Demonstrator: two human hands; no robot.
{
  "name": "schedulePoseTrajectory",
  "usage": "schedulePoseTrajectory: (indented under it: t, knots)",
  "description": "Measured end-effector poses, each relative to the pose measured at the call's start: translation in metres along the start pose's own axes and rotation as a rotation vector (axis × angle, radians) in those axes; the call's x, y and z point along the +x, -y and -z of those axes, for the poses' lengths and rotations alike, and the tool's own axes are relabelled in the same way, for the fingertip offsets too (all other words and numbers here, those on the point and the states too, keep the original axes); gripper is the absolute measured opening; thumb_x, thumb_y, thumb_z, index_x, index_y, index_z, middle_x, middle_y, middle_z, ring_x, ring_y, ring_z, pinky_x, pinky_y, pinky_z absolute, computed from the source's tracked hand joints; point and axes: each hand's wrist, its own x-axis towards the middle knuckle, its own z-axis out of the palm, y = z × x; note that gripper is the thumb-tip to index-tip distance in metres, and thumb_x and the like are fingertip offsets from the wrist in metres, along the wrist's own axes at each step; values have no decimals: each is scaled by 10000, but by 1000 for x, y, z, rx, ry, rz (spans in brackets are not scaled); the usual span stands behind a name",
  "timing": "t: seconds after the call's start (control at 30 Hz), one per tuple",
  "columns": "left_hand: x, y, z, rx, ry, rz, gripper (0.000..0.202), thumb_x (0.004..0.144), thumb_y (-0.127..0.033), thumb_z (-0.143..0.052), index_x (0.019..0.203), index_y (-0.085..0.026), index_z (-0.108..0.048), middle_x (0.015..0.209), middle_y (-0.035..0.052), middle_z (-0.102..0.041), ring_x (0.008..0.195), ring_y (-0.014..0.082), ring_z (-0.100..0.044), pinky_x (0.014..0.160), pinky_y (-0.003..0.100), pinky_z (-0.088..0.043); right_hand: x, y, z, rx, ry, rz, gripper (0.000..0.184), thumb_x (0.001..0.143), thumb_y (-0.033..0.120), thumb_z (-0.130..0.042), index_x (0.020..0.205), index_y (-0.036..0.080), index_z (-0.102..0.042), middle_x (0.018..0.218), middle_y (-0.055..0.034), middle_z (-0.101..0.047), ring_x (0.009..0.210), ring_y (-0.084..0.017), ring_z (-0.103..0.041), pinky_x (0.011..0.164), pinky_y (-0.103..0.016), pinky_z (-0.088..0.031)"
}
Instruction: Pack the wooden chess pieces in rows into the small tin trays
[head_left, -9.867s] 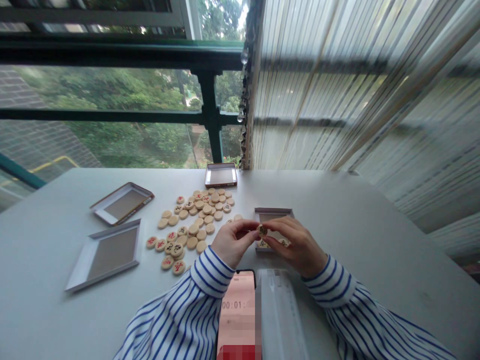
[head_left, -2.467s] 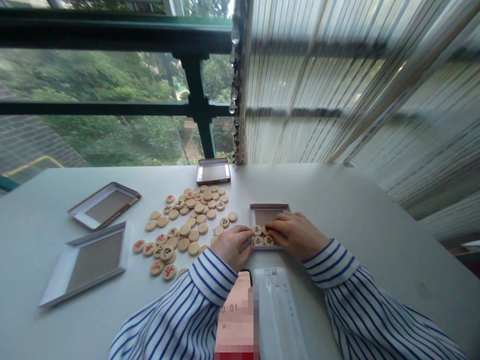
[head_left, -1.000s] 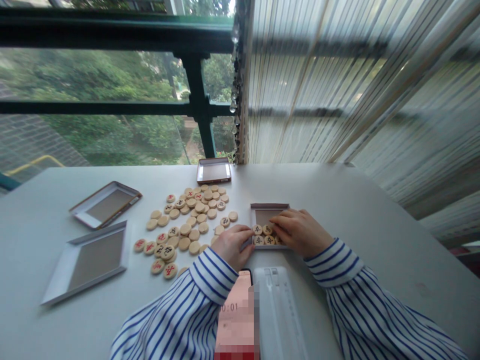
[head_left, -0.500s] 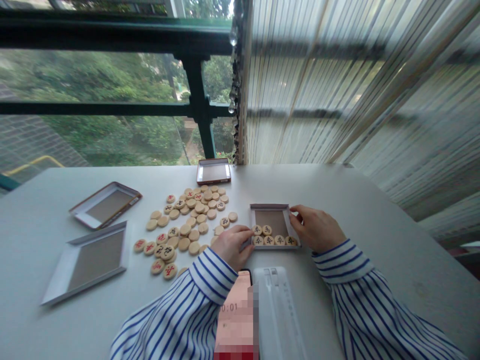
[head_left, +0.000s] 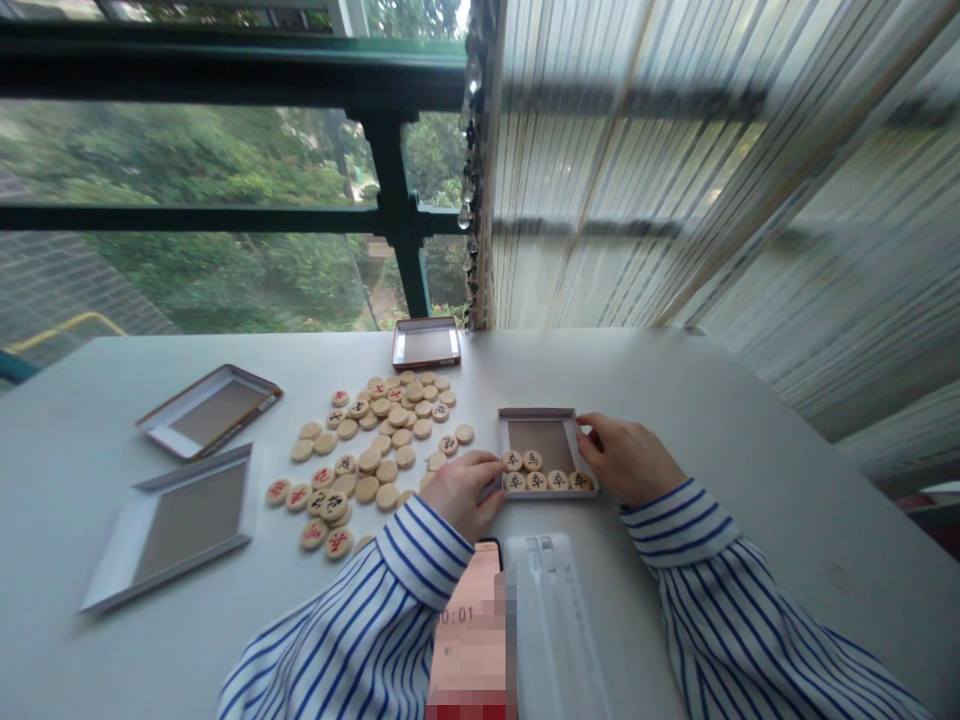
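A small shallow box sits on the white table in front of me, with several round wooden chess pieces lined along its near side. My left hand rests against the box's left edge, fingers curled, its fingertips touching the piece at the left end of the row. My right hand grips the box's right edge with thumb and bent fingers. A loose heap of wooden chess pieces, marked in red or black, lies to the left of the box.
Three more shallow trays lie about: one at the back, two at the left. A phone and a white case lie at the near edge. A window and striped blinds stand behind.
My right hand has come off the pieces inside the box and moved to its right edge. The row of pieces now shows in full. My left hand has hardly moved.
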Motion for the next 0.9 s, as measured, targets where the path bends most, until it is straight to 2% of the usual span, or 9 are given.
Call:
schedulePoseTrajectory:
  t: [0.13, 0.27, 0.33, 0.43, 0.53, 0.7, 0.9]
  knots:
    - [0, 0, 0, 4, 5, 7, 259, 678, -161, -572, 921, -132, -657, 937, 100, -661, 834, 192, -631, 777, 301, -518, -1, 0, 1, 12, 10, 7, 301, 825, 265, -390, 1041, 175, -580, 865, -58, -679, 773, -184, -619, 666, -274, -417]
    - [1, -1, 0, -12, -2, 9, 259, 676, -156, -573, 919, -129, -659, 933, 101, -659, 827, 187, -629, 764, 292, -520, -3, 0, 4, -12, -57, 30, 282, 825, 277, -411, 1019, 197, -599, 860, -55, -651, 739, -173, -594, 652, -274, -410]
    - [0, -1, -1, -24, 0, 13, 262, 678, -157, -574, 922, -122, -660, 937, 104, -657, 832, 190, -626, 771, 301, -517, -4, 0, 6, 23, -55, 155, 264, 828, 271, -423, 978, 206, -630, 856, -55, -632, 738, -156, -575, 669, -264, -405]
    - [-1, 1, -2, -24, 7, 21, 268, 686, -160, -568, 935, -126, -662, 939, 101, -652, 841, 194, -618, 786, 317, -511, -5, 1, 5, 145, 35, 396, 235, 828, 262, -453, 925, 219, -663, 822, -46, -606, 737, -132, -549, 678, -241, -395]
    - [-3, 3, -3, -3, 2, 26, 280, 692, -180, -566, 954, -153, -662, 961, 103, -625, 837, 188, -606, 773, 319, -510, -6, 3, 3, 212, 91, 498, 225, 827, 284, -473, 917, 228, -672, 801, -46, -581, 722, -125, -530, 659, -238, -385]
    - [-5, 0, -4, 71, -66, -13, 299, 717, -314, -561, 988, -229, -652, 1051, 107, -513, 850, 187, -558, 746, 353, -503, -10, 7, 7, 209, 162, 533, 243, 828, 256, -458, 963, 226, -658, 811, -52, -556, 716, -124, -510, 643, -240, -366]
    - [-5, -15, -6, 224, -173, -49, 297, 696, -341, -575, 977, -288, -655, 1183, 96, -394, 1029, 286, -435, 845, 478, -409, -13, 10, 13, 183, 197, 530, 268, 788, 185, -461, 978, 222, -647, 817, -51, -534, 755, -139, -488, 689, -268, -347]
